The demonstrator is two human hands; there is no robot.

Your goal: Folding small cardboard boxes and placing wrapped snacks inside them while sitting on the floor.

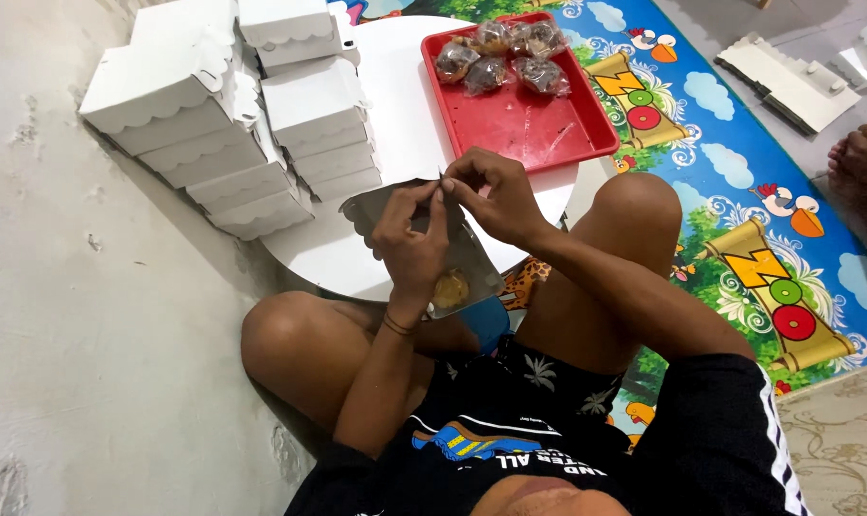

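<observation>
Both hands meet over the near edge of the round white table (405, 86) in the head view. The left hand (412, 239) and right hand (495, 196) pinch the flap of an open white box (462, 263), fingertips touching at its top edge (a brownish pastry (450, 287) lies inside). At 12 o'clock from the hands sits a red tray (534, 119) with wrapped snacks (500, 53). At 10 o'clock, closed white boxes (233, 115) are stacked. A colourful play mat (739, 210) spreads at 3 o'clock.

black printed shirt, white-striped sleeve, dark wristband (396, 326).
</observation>
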